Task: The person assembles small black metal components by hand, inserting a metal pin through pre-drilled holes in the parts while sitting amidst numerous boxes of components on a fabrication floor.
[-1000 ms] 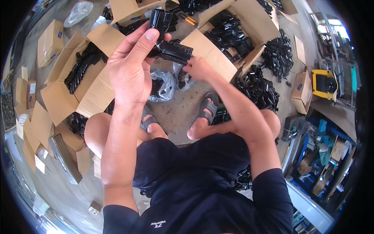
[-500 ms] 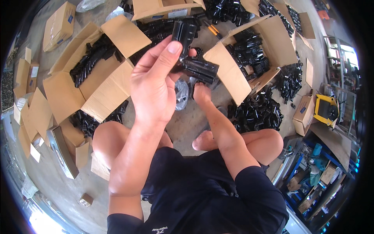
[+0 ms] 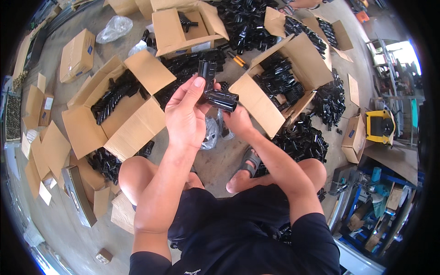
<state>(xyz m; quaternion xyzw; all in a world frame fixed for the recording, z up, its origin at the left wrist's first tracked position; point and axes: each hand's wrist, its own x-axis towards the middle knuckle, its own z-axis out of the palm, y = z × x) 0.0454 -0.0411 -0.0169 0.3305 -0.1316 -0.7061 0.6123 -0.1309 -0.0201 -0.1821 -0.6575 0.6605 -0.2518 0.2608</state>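
Note:
My left hand [image 3: 185, 110] grips a glossy black pipe joint [image 3: 222, 100] with its thumb and fingers. One tubular arm of the joint points up and the other reaches to the right. Just below the right-hand end is my right hand [image 3: 238, 120], its fingers curled. What that hand holds, if anything, is hidden behind the joint and the hand itself. Clear plastic bags [image 3: 210, 133] lie on the floor beneath my hands. An open carton [image 3: 82, 130] with rows of black joints stands to the left, and another carton [image 3: 258, 106] of black joints to the right.
Loose black parts form heaps on the right [image 3: 302, 142] and at the far side [image 3: 243, 23]. A carton [image 3: 172, 34] holding one black part stands ahead. An orange-and-black tool [image 3: 238, 60] lies between cartons. A yellow-framed object [image 3: 380, 127] sits at right. Another person's hand [image 3: 305, 3] shows at the far edge.
The left hand and its pipe joint have lowered toward me. My right hand has come up close to the joint's end. The view has tilted, showing more of the far side.

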